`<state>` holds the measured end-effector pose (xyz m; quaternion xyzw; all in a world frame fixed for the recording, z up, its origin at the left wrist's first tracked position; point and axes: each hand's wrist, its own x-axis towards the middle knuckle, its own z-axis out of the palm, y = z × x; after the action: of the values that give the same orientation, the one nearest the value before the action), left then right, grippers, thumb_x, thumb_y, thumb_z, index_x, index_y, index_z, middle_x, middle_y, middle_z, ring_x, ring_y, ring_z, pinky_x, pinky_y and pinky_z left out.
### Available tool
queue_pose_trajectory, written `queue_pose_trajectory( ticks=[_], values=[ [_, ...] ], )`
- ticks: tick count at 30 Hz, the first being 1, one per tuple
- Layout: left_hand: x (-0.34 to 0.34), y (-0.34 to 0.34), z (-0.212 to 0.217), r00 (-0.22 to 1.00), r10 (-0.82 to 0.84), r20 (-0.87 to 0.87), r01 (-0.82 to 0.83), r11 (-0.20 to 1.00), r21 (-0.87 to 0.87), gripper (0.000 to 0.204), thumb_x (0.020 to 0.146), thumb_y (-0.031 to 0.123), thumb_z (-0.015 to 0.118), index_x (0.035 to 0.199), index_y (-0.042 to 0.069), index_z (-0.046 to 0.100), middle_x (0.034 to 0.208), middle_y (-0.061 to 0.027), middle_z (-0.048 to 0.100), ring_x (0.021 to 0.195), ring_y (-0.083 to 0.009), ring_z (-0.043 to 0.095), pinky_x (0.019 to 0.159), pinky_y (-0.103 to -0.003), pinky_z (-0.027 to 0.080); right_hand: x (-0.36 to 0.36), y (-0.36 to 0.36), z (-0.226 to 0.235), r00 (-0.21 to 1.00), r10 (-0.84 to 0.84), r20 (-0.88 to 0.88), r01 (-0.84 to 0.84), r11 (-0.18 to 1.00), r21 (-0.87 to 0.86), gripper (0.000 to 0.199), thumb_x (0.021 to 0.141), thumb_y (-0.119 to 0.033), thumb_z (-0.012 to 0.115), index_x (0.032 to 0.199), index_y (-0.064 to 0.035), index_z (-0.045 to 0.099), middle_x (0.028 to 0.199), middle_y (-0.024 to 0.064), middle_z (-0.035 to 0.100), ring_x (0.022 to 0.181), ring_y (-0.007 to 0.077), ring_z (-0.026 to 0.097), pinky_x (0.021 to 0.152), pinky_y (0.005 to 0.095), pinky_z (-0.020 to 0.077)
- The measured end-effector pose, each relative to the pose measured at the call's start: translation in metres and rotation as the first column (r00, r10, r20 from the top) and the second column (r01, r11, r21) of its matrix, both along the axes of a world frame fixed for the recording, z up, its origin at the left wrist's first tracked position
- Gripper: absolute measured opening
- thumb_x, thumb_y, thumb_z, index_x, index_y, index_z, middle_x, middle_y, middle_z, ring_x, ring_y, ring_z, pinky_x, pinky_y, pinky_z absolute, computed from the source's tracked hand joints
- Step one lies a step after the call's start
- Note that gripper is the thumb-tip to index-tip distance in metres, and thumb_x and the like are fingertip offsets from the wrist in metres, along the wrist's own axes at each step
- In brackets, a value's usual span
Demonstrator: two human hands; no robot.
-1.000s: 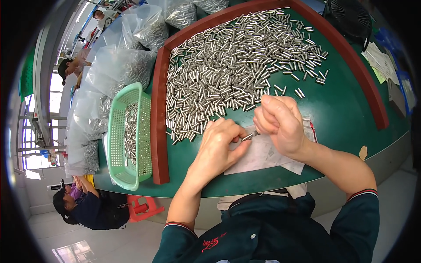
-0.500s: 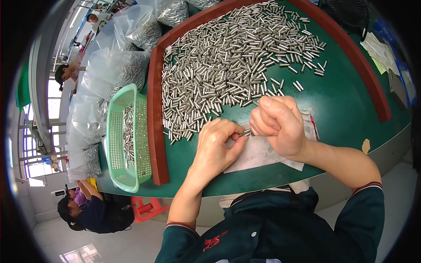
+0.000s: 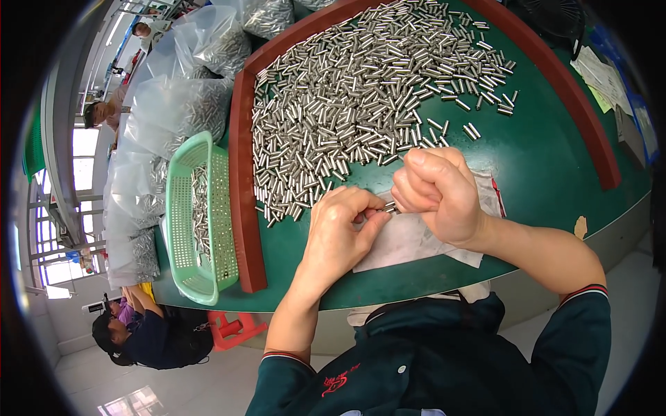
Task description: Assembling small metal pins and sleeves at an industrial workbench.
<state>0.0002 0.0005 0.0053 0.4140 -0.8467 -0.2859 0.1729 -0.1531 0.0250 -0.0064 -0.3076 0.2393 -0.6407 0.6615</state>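
My left hand (image 3: 340,225) pinches short, shiny metal pins (image 3: 389,206) between thumb and fingertips, above a stained white cloth (image 3: 395,243). Close on its right, my right hand (image 3: 440,191) is curled into a fist, its lower fingers at the ends of those pins. Whatever lies inside that fist is hidden. Just beyond both hands spreads a large heap of similar loose metal pins (image 3: 347,97) on the green tabletop (image 3: 534,152).
A dark red raised border (image 3: 244,173) frames the heap. Left of it stands a light green perforated basket (image 3: 223,229) holding more pins. Clear plastic bags (image 3: 163,111) full of metal parts line the left. Papers (image 3: 600,80) and a black fan (image 3: 555,21) sit far right. Other people are at left.
Both hands keep nearly the same place and pose, with only slight finger movement. The pin tip that showed above the right fist is no longer visible. The view has shifted slightly.
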Motion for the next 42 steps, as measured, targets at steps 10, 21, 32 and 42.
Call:
queue_pose_trajectory(
  ticks=[10, 21, 32, 42],
  values=[
    [0.0, 0.0, 0.0, 1.0, 0.007, -0.018, -0.007, 1.0, 0.013, 0.01, 0.064, 0.004, 0.066, 0.07, 0.002, 0.058, 0.061, -0.0062, 0.055, 0.055, -0.0195, 0.05, 0.053, -0.03, 0.041, -0.001, -0.001, 0.002, 1.0, 0.004, 0.006, -0.004, 1.0, 0.008, 0.041, 0.086, -0.019, 0.034, 0.047, -0.0119, 0.024, 0.039, -0.0021, 0.025, 0.038, 0.0081, 0.017, 0.039, 0.0247, 0.0178],
    [0.0, 0.0, -0.003, 0.998, 0.043, -0.043, -0.042, 0.999, 0.024, 0.01, 0.062, 0.002, 0.067, 0.066, 0.001, 0.057, 0.058, -0.0071, 0.054, 0.051, -0.0201, 0.051, 0.05, -0.03, 0.041, 0.002, 0.002, 0.001, 1.0, -0.013, -0.029, 0.013, 1.0, 0.004, 0.04, 0.086, -0.019, 0.034, 0.048, -0.0115, 0.024, 0.04, -0.0023, 0.023, 0.039, 0.0079, 0.017, 0.04, 0.0248, 0.0191],
    [-0.002, 0.002, -0.002, 0.998, 0.033, -0.052, -0.033, 0.999, -0.008, 0.01, 0.062, 0.002, 0.066, 0.068, 0.001, 0.059, 0.06, -0.0085, 0.055, 0.052, -0.0215, 0.052, 0.049, -0.031, 0.041, 0.004, 0.004, 0.004, 0.995, -0.06, -0.081, 0.061, 0.998, 0.004, 0.04, 0.086, -0.018, 0.035, 0.048, -0.0104, 0.024, 0.042, -0.002, 0.024, 0.041, 0.0075, 0.018, 0.042, 0.0245, 0.0187],
    [-0.003, 0.004, -0.001, 0.999, 0.01, -0.034, -0.012, 0.998, -0.056, 0.01, 0.062, 0.002, 0.066, 0.068, 0.001, 0.059, 0.062, -0.0082, 0.056, 0.056, -0.0232, 0.052, 0.052, -0.032, 0.042, -0.002, -0.001, 0.003, 0.998, -0.066, -0.003, 0.066, 0.998, -0.008, 0.042, 0.087, -0.02, 0.034, 0.047, -0.0117, 0.023, 0.04, -0.0018, 0.024, 0.039, 0.0084, 0.016, 0.04, 0.0248, 0.0171]
  ],
)
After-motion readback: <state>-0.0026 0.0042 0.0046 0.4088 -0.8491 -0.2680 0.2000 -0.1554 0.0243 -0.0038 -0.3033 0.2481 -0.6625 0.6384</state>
